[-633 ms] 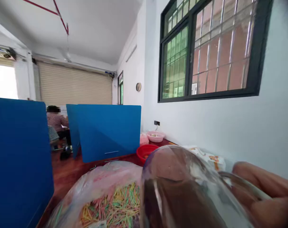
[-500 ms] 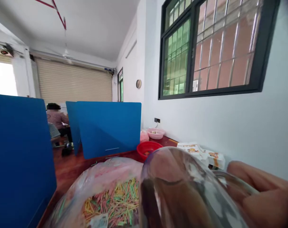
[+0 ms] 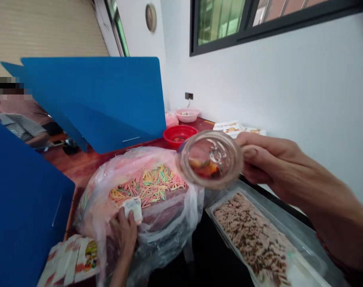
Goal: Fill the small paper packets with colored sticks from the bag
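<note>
My right hand point(image 3: 268, 161) grips a clear glass cup point(image 3: 184, 159) by its side. The cup is raised over the table and tilted so that its round end faces me. Some orange-red shows through the glass. Lower left, my left hand point(image 3: 124, 231) has its fingers on a small white printed packet point(image 3: 133, 209). The packet lies at the near edge of many thin pink, yellow and green sticks point(image 3: 153, 185). A large clear plastic bag point(image 3: 175, 227) surrounds the sticks, its opening folded back.
A clear tray point(image 3: 213, 215) of brownish bits is at right. White printed boxes point(image 3: 87, 259) sit lower left, with more boxes point(image 3: 229, 127) by the wall. Behind are a red basin point(image 3: 169, 137) and a pink basin point(image 3: 187, 116). Blue partitions point(image 3: 109, 95) flank the table; a person point(image 3: 22, 109) sits beyond.
My right hand has moved the cup away from close to the camera, forward and up in view. The view has tipped down, bringing my left hand, the packet and the tray into sight.
</note>
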